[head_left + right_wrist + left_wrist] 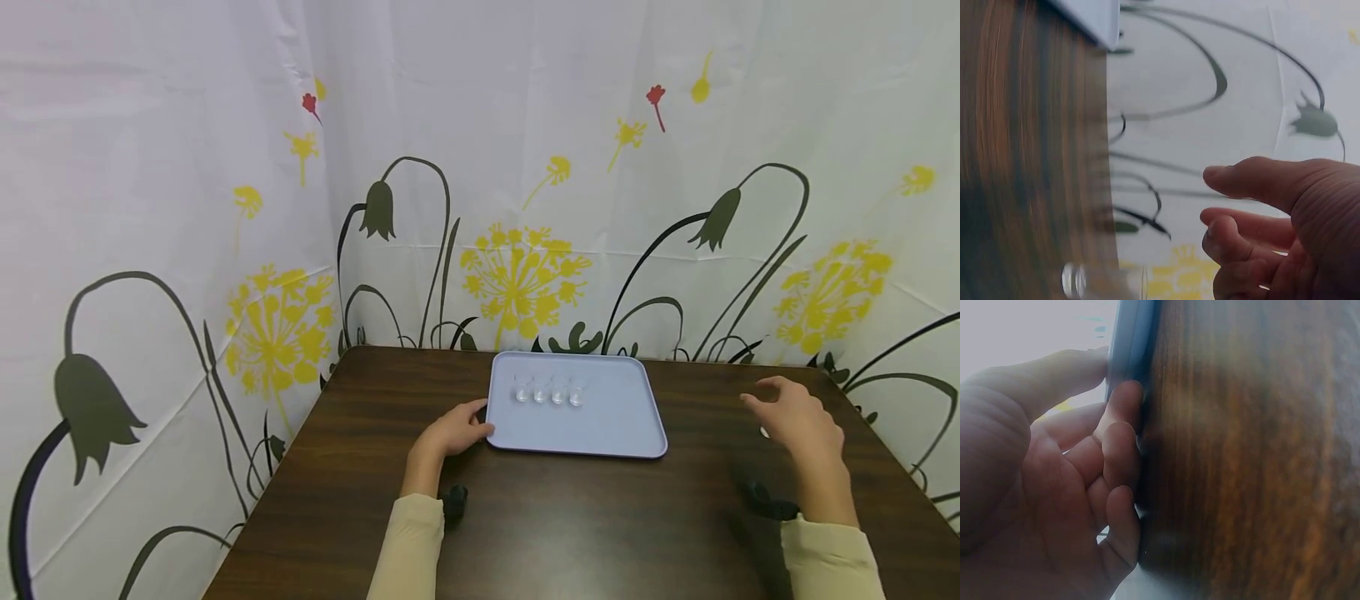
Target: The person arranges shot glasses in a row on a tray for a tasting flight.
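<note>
A pale blue-grey tray (600, 429) lies on the dark wooden table, with a row of several small clear glasses (558, 396) standing on it. My left hand (456, 431) is at the tray's near left side. In the left wrist view the left thumb (1079, 372) meets the tray's rim (1132, 337), and the curled fingers sit low beside the edge. My right hand (798, 417) hovers over the right part of the table, holding nothing, thumb apart from loosely bent fingers. One more small clear glass (1107, 282) stands near it, mostly hidden by the hand in the head view.
A white curtain (525, 125) printed with flowers hangs behind the table and along its sides. Dark wood (585, 525) stretches in front of the tray. A dark wrist camera (454, 503) sits below my left wrist, close to the tabletop.
</note>
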### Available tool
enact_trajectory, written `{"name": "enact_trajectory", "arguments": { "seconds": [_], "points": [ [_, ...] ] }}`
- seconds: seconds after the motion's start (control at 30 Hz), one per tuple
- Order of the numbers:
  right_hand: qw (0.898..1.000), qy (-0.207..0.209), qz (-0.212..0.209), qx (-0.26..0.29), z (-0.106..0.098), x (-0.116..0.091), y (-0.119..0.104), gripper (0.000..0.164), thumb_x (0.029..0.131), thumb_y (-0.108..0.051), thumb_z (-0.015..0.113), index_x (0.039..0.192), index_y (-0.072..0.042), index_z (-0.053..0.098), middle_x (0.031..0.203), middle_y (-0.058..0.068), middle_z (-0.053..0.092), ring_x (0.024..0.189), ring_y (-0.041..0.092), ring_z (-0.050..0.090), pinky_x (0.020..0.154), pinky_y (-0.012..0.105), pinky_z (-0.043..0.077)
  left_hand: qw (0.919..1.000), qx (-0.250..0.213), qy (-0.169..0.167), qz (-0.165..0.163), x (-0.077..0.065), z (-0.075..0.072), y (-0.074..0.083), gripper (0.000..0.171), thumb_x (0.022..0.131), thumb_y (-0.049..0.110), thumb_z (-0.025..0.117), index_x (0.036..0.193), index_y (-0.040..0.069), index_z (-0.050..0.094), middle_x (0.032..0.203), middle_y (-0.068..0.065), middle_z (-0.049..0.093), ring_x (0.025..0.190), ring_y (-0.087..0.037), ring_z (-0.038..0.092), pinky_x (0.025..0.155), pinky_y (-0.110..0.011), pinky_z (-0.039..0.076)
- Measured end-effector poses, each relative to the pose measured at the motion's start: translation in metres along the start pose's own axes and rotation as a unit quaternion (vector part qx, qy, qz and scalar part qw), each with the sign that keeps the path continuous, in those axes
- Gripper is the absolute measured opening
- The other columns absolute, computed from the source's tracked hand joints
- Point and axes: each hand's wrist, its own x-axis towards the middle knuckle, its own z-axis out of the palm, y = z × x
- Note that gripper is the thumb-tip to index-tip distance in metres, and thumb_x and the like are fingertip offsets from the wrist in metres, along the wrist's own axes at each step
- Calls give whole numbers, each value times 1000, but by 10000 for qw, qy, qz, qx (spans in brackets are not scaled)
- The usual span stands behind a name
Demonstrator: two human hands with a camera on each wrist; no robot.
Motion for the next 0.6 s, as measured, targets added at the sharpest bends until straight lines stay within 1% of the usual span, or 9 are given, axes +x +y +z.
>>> {"name": "enact_trajectory", "arguments": {
  "seconds": [0.07, 0.1, 0.27, 0.47, 0.6],
  "points": [
    [9997, 25, 219, -49, -4, -2, 6, 80, 106, -57, 56, 161, -2, 37, 146, 42, 51, 117, 64, 56, 87, 72, 43, 10000, -5, -2, 22, 0, 0, 0, 64, 105, 24, 68, 161, 2, 47, 75, 1, 54, 63, -14, 45, 61, -28, 37],
    [9995, 47, 300, -83, -5, -3, 9, 80, 106, -56, 57, 161, -1, 37, 149, 43, 47, 119, 66, 54, 88, 72, 43, 10000, 9, 11, 40, 0, 0, 0, 64, 105, 24, 68, 161, 2, 48, 75, 1, 54, 63, -14, 45, 60, -27, 37],
    [9980, 7, 612, -147, -7, -2, 21, 81, 106, -52, 59, 159, 4, 35, 149, 44, 45, 123, 66, 51, 92, 73, 42, 10000, 8, 42, 57, -1, 0, 0, 64, 104, 24, 69, 160, 2, 48, 75, 1, 55, 63, -13, 46, 60, -27, 37],
    [9976, -113, 652, -222, -2, 4, 30, 81, 105, -52, 60, 157, 6, 38, 150, 43, 46, 124, 66, 51, 91, 72, 44, 9999, -5, 82, 94, -1, 1, 1, 63, 103, 22, 69, 159, 1, 49, 74, 0, 55, 62, -13, 45, 59, -27, 36],
    [9974, -167, 654, -257, 2, 8, 32, 81, 104, -52, 61, 156, 6, 39, 149, 43, 47, 123, 65, 52, 91, 72, 43, 9999, 10, 88, 95, -2, 1, 2, 63, 103, 22, 68, 159, 0, 49, 74, 1, 54, 62, -13, 44, 59, -27, 36]
  ]
}}
